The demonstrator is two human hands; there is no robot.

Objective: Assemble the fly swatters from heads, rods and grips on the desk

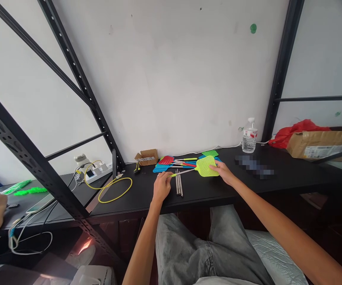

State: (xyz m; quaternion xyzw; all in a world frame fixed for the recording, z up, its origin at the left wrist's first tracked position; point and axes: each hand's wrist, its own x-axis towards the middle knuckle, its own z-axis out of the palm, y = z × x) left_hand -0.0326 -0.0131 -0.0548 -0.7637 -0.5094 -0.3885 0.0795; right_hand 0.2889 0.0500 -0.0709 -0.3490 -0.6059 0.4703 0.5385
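The left hand [162,185] pinches the handle end of a yellow-green fly swatter [206,166], and the right hand [224,172] grips the far right edge of its head between thumb and fingers. The swatter lies level above the near part of the black table [142,204]. Thin metal rods [179,187] lie beneath its shaft. Beyond are more swatters [165,160]; a small box [146,158] stands far left, a water bottle [249,138] far right.
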